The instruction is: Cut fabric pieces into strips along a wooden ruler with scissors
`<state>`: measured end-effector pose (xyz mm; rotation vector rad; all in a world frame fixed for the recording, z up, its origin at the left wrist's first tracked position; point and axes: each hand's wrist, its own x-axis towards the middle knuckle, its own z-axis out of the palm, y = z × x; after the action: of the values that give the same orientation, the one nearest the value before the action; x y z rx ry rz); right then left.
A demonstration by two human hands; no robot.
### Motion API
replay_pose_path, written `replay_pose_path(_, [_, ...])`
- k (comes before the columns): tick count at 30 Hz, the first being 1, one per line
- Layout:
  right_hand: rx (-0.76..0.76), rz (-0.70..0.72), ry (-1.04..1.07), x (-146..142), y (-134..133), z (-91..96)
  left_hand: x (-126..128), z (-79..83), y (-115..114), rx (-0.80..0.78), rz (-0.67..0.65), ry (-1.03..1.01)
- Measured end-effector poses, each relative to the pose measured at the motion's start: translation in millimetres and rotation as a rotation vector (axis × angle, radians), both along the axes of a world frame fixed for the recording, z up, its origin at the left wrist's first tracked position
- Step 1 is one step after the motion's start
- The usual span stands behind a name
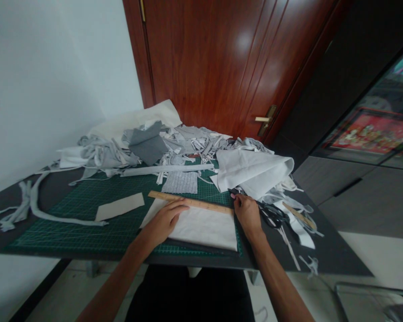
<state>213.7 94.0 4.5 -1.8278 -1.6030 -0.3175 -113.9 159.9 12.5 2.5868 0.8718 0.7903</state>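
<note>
A wooden ruler (210, 205) lies along the upper edge of a folded white cloth (204, 228). My left hand (166, 219) rests with fingers stretched out over the cloth, their tips touching the ruler near its left part. At the ruler's right end, my right hand (246, 212) is closed around a slim dark pen-like tool (231, 192); its exact kind is too small to tell. Dark material shows under the cloth's near edge. Right beside my right hand lie black-handled scissors (275, 214). A green cutting mat (87, 232) is spread beneath the work.
Grey and white fabric scraps (201, 141) heap along the back of the dark table (339, 264). A larger white cloth (251, 170) lies at right. A cream strip (121, 206) and a long pale fabric tube (70, 220) lie left. Behind stands a wooden door (204, 62).
</note>
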Motion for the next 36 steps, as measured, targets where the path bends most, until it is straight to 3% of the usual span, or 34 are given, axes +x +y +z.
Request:
replay_pose_path(5, [0.001,0.034,0.004,-3,2,-2.6,0,0.2,-2,-0.028,-0.057,0.024])
replay_pose_path(8, [0.005,0.049,0.020,-3,2,-3.8,1,1.9,-6,0.015,0.005,0.024])
replay_pose_path(10, [0.012,0.058,0.042,-3,3,-4.3,0,2.1,-7,0.109,0.180,-0.012])
replay_pose_path(13, [0.030,0.089,0.092,-1,3,-3.0,-3,-1.2,-5,0.245,0.546,-0.047])
replay_pose_path(16, [0.055,0.144,0.153,4,2,2.0,-6,-7.9,-1,0.255,0.734,-0.022])
replay_pose_path(22, [0.034,0.285,0.226,14,-11,12.4,-7,-15.3,8,0.230,0.657,-0.034])
replay_pose_path(27, [-0.108,0.553,0.215,7,-26,8.3,-5,-13.6,9,0.204,0.687,-0.026])
replay_pose_path(36, [-0.120,0.475,0.192,0,-16,-1.9,-5,-7.8,3,0.193,0.646,-0.082])
